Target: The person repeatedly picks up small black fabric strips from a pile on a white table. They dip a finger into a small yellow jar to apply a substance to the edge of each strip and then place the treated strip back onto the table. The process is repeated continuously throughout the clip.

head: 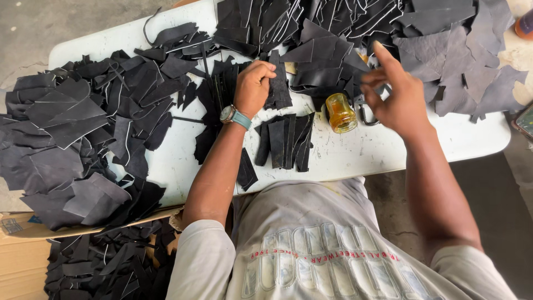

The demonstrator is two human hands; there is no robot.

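Now | left hand [254,84] grip clenched on leather strip [277,83] | right hand [395,94] grip open, above jar [340,113]

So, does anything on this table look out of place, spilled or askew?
Mostly no. The dark leather pieces lie in loose heaps, some hanging over the white table edge at the left above a cardboard box. The amber jar stands upright, nothing spilled. The left hand grips a strip; the right hand is open and blurred.

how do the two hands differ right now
The left hand is closed in a fist around a dark strip; the right hand is open, fingers spread, holding nothing. The left hand rests low on the table; the right hand looks raised above it. Only the left wrist wears a watch.
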